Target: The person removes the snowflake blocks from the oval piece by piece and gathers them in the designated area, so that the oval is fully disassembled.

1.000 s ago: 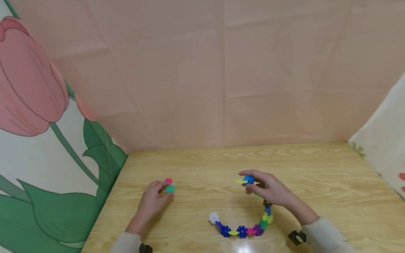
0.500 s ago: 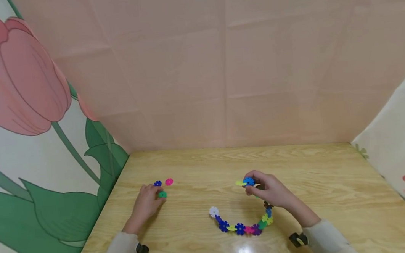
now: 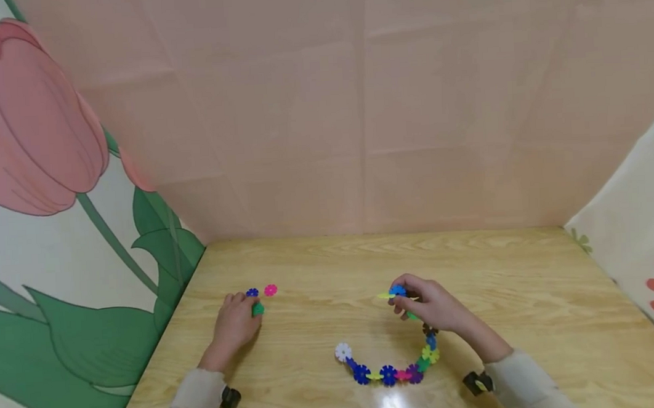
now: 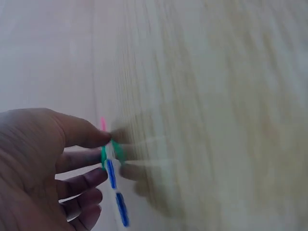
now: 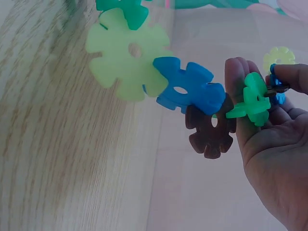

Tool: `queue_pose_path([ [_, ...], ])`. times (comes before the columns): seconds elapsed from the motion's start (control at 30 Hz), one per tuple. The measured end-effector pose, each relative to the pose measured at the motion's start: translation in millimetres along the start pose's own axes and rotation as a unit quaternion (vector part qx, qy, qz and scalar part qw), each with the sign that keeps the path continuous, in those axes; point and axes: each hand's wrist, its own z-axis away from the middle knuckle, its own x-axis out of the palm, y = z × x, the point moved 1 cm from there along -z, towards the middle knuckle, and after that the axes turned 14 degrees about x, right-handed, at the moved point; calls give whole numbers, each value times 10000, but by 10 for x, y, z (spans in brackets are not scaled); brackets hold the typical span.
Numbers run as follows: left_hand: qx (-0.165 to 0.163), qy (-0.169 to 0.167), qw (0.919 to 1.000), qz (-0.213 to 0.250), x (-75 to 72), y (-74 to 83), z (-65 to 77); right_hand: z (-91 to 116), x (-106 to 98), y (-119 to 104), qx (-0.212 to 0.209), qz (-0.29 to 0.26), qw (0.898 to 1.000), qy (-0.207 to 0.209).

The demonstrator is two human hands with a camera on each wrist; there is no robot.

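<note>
Left hand: thumb and fingers clamped on green disc, near dark-blue disc and pink disc on table. Right hand: fingertips pinching flower-disc chain near yellow end disc; remainder curves over table. Advisable: green disc gripped by rim, slots free, chain steady.

Head view looks forward and down — nearer wrist views share its tabletop.

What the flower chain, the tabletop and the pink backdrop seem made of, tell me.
Flower chain: probably plastic, smooth with a satin look; each link is thin, cleanly notched and one solid colour. Tabletop: wood or a wood-look laminate, lightly glossy; it shows grain and a bright reflection. Pink backdrop: likely matte cloth, judging by its fold creases.
</note>
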Motion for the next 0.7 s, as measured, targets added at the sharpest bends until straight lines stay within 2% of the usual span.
queue_pose_path([
  [0.1, 268, 137, 9993, -229, -8, 103, -44, -2, -2, -26, 81, 6, 9999, -59],
  [0.23, 650, 322, 9968, -330, -45, 351, -126, -4, 3, -52, 176, -82, 9997, -139],
  [0.4, 1280, 367, 9911, -40, -112, 750, -260, -15, 16, -58, 219, -168, 9995, -146],
  [0.53, 1765, 303, 9829, 438, -164, 1051, -356, -25, 29, -61, 155, -216, 9995, -166],
  [0.7, 2519, 505, 9636, 732, -239, 1392, -447, -37, 47, -74, 78, -233, 9996, -158],
])
